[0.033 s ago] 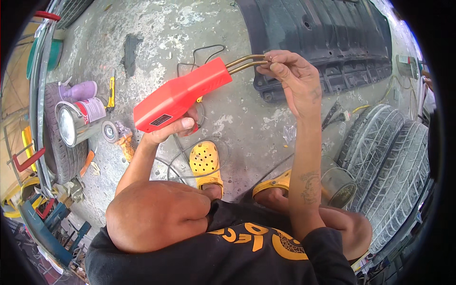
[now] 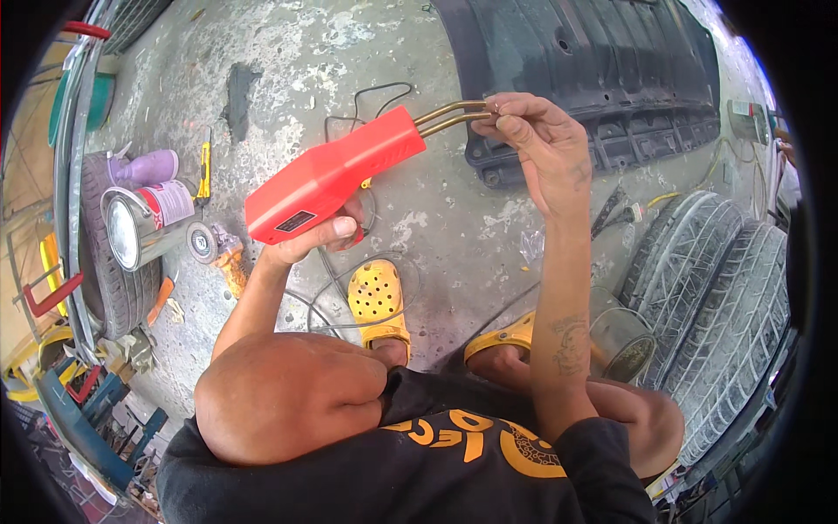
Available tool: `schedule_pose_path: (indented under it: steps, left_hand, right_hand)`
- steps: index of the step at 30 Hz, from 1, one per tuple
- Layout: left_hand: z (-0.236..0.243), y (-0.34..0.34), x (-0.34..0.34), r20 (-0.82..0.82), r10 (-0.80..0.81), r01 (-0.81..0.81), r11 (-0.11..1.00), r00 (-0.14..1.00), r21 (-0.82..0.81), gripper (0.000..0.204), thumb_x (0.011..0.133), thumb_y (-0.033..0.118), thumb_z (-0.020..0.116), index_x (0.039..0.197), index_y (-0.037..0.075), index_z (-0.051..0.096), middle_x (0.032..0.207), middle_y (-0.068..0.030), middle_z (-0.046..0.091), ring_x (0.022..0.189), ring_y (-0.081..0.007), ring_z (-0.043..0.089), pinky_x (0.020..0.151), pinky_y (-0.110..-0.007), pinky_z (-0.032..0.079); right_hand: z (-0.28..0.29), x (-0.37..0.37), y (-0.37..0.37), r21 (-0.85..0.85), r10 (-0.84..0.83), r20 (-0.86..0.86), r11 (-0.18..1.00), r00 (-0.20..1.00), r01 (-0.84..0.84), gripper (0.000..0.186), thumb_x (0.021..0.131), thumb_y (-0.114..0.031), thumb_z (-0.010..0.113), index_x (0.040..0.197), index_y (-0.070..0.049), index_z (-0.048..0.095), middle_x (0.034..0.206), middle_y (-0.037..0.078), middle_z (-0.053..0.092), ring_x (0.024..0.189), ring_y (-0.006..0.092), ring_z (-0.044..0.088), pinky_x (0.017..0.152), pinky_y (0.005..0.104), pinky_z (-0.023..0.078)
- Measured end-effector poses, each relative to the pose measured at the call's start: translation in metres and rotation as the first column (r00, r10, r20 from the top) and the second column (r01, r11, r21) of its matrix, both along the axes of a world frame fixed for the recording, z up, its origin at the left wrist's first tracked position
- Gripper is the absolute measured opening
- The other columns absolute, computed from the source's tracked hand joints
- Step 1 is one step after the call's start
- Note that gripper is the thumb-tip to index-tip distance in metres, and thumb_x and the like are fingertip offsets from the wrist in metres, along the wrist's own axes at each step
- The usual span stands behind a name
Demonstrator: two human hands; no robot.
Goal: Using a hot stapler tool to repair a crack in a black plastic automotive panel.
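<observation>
My left hand [image 2: 327,234] is wrapped round the handle of a red plastic hot stapler [image 2: 336,170], a gun-shaped tool. Two brass-coloured prongs [image 2: 454,112] stick out of its front toward the right. At the tips of these prongs, my right hand [image 2: 537,131] has thumb and fingers pinched together. Whatever small piece sits between them is too tiny to make out. The tool is held above the floor, over my yellow clog [image 2: 377,293]. A dark cable [image 2: 327,271] trails below the handle.
A large black plastic panel [image 2: 594,79] lies at the far right. Tyres [image 2: 711,288] stand at the right. On the left a tyre [image 2: 118,271] holds a paint can [image 2: 140,227] and a purple bottle [image 2: 144,166]. An angle grinder [image 2: 223,253] and a yellow cutter knife [image 2: 205,166] are nearby.
</observation>
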State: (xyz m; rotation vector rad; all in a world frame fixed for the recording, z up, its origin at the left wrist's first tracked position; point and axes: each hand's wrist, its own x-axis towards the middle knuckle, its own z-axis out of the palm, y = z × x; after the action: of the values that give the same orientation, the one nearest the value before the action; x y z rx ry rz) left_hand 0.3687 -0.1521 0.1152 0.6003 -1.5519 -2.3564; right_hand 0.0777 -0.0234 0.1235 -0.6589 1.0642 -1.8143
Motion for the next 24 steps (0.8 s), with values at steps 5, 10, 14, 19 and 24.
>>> schedule_pose_path:
  steps: [5,10,14,19,24]
  left_hand:
    - [-0.01,-0.004,0.007,-0.052,-0.085,0.085,0.996,0.995,0.005,0.033,0.088,0.01,0.071,0.117,-0.003,0.059,0.071,-0.0082,0.062,0.055,-0.0128,0.055,0.048,-0.027,0.042]
    - [-0.012,-0.002,0.011,-0.04,-0.015,0.017,0.998,0.999,0.054,0.04,0.088,0.011,0.07,0.124,0.0,0.055,0.074,-0.0091,0.064,0.057,-0.0121,0.056,0.048,-0.027,0.041]
    - [-0.004,-0.001,0.006,-0.006,-0.017,0.018,0.998,1.0,0.056,0.04,0.088,0.011,0.07,0.124,0.0,0.056,0.074,-0.0094,0.064,0.056,-0.0124,0.055,0.048,-0.028,0.042]
    - [-0.007,-0.001,0.007,-0.071,-0.004,0.011,0.996,0.997,0.09,0.039,0.088,0.013,0.069,0.122,-0.003,0.056,0.067,-0.0076,0.06,0.051,-0.0128,0.053,0.047,-0.028,0.043]
    - [-0.002,0.0,0.001,-0.073,-0.022,0.027,0.997,0.997,0.069,0.034,0.088,0.015,0.07,0.113,-0.006,0.061,0.064,-0.0067,0.058,0.05,-0.0124,0.052,0.047,-0.028,0.043]
  right_hand:
    - [0.01,0.003,-0.001,0.098,0.0,-0.154,0.995,0.988,0.015,0.016,0.091,-0.001,0.072,0.106,0.005,0.073,0.102,0.013,0.075,0.095,0.0186,0.072,0.088,0.0279,0.057]
    - [0.011,0.005,-0.001,0.16,0.036,-0.269,0.987,0.962,0.007,0.014,0.091,0.004,0.069,0.104,0.008,0.07,0.108,0.016,0.069,0.101,0.0259,0.069,0.096,0.0414,0.059]
    - [0.012,0.002,0.001,0.112,-0.004,-0.32,0.993,0.947,0.042,0.014,0.09,-0.004,0.074,0.103,0.002,0.074,0.101,0.008,0.075,0.095,0.0128,0.07,0.087,0.0239,0.055]
    - [0.02,0.005,-0.001,0.102,-0.025,-0.332,0.993,0.943,0.062,0.011,0.09,-0.003,0.074,0.1,0.002,0.073,0.101,0.007,0.075,0.092,0.0116,0.068,0.084,0.0234,0.054]
    - [0.019,0.003,0.001,0.113,-0.013,-0.354,0.992,0.935,0.057,0.01,0.09,0.0,0.073,0.1,0.002,0.074,0.101,0.007,0.075,0.092,0.011,0.067,0.082,0.0231,0.054]
